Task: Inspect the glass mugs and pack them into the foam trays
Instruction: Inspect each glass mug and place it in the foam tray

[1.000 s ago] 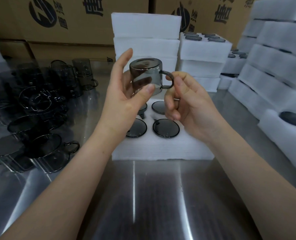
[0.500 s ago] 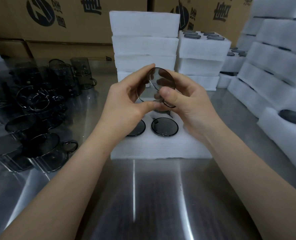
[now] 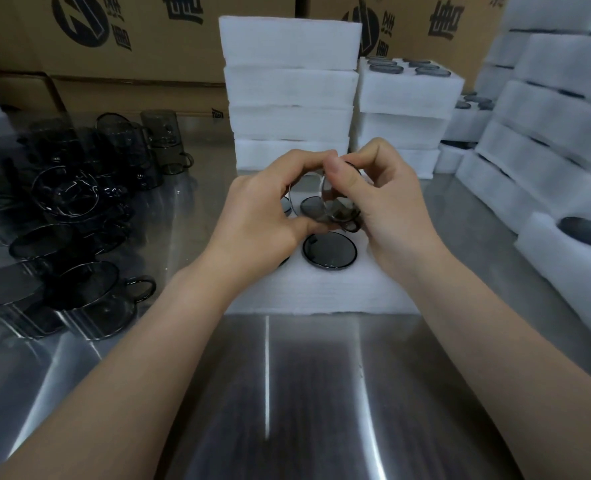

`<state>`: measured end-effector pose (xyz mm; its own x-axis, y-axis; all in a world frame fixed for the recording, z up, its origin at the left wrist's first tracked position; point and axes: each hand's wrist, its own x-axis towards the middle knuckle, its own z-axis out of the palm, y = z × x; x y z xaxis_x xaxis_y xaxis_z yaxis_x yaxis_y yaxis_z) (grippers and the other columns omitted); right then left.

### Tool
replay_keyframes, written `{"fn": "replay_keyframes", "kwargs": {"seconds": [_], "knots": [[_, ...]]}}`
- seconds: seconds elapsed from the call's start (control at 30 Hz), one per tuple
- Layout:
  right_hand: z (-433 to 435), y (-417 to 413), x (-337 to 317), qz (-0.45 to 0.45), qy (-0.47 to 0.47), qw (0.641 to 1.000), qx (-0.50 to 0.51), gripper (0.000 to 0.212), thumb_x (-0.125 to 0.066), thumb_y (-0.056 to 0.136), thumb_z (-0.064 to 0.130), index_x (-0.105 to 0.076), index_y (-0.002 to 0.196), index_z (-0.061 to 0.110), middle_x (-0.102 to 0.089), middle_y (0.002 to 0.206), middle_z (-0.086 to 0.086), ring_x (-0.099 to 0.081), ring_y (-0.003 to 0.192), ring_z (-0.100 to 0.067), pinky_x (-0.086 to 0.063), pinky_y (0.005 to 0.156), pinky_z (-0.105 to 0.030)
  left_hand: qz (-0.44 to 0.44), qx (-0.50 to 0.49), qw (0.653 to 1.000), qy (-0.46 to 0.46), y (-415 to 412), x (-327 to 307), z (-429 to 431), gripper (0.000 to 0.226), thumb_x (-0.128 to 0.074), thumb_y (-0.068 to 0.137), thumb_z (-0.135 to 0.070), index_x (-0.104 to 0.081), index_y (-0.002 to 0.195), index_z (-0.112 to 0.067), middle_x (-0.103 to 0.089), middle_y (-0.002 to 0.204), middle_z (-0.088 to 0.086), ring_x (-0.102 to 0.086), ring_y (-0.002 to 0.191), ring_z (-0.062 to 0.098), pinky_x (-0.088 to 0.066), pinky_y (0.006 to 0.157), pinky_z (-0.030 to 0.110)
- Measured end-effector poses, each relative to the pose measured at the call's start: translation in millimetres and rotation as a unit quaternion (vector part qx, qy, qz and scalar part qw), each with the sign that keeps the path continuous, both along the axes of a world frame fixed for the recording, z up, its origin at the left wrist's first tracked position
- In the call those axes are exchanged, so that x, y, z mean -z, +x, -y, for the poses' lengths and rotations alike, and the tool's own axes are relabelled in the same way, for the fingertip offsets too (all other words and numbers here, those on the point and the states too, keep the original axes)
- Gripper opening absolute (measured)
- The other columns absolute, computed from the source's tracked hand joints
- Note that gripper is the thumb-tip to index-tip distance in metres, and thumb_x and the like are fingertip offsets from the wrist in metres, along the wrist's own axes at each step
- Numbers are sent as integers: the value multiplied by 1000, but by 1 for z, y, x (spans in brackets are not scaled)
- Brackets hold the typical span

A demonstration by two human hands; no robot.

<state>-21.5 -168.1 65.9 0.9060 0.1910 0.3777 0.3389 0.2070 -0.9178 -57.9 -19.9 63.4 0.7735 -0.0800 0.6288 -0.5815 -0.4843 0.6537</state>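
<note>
The left hand (image 3: 259, 216) and right hand (image 3: 387, 206) were both curled around one mug (image 3: 341, 211), held tilted just above the tray (image 3: 321, 292). A packed mug (image 3: 329, 251) sat in the tray below. Loose mugs (image 3: 79, 209) stood to the left on the worktop (image 3: 287, 393).

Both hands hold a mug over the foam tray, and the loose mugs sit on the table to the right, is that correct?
Not quite. The left hand and right hand do hold a mug over the foam tray, but the loose mugs sit on the table to the left, as the head view shows.
</note>
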Motion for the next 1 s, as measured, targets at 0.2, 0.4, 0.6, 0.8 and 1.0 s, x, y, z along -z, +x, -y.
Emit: {"fn": "replay_keyframes", "kwargs": {"seconds": [0.2, 0.4, 0.6, 0.8, 1.0], "knots": [[-1, 2, -1, -35, 63, 997, -11, 22, -62, 94, 24, -65, 72, 19, -67, 85, -5, -64, 75, -19, -52, 60, -33, -14, 37, 998, -55, 2, 0, -1, 67, -83, 67, 2, -58, 128, -12, -64, 123, -4, -59, 119, 9, -46, 105, 35], [2, 1, -6, -61, 89, 986, -130, 28, -57, 88, 19, -66, 113, 11, -71, 101, -6, -68, 92, -19, -57, 71, -35, -30, 44, 991, -125, 4, 0, -5, 69, -82, 67, 5, -57, 130, -8, -64, 126, 3, -57, 122, 14, -45, 105, 39], [2, 3, -4, -43, 46, 986, -153, 45, -70, 80, 5, -57, 124, 7, -61, 115, -11, -65, 95, -22, -54, 77, -38, -34, 25, 990, -137, 5, 0, -6, 66, -84, 66, 3, -60, 125, -14, -67, 119, 0, -62, 115, 13, -49, 101, 37], [0, 3, 2, -8, -5, 999, -34, 18, -74, 77, 22, -62, 91, 21, -67, 90, 3, -66, 76, -15, -52, 59, -25, -33, 9, 998, -49, 3, 1, -4, 70, -85, 66, -4, -58, 130, -12, -66, 121, -2, -61, 116, 13, -48, 101, 37], [2, 1, -7, -80, 41, 995, -39, 35, -42, 103, 40, -65, 92, 15, -71, 80, -1, -62, 56, -16, -48, 47, -27, -59, 56, 994, -69, 2, 2, -4, 73, -76, 79, -10, -42, 142, -18, -61, 126, -7, -55, 124, 5, -41, 110, 36]]}}
